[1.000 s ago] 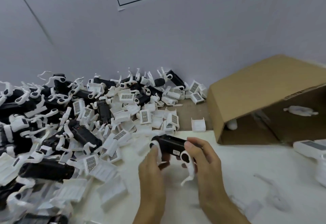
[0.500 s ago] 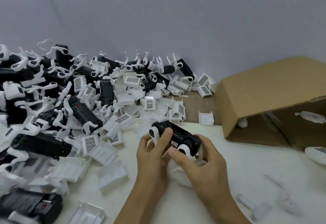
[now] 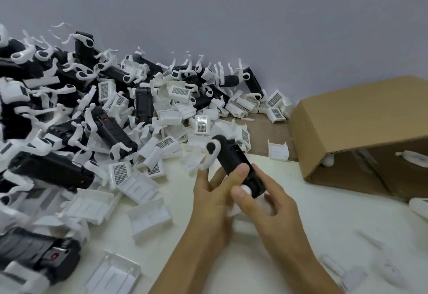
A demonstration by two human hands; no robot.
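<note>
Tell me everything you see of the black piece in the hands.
The black piece is an oblong, plastic-looking body, tilted with its far end toward the pile. A white arm with a round black cap sits at that end. The left hand and right hand both grip its near half, thumbs on top, above the white table.

- On the left, up against the wall: big pile of parts.
- On the right, on the table: box lying on its side.
- In the middle, in front of the pile: gadget, held between left hand and right hand.
</note>
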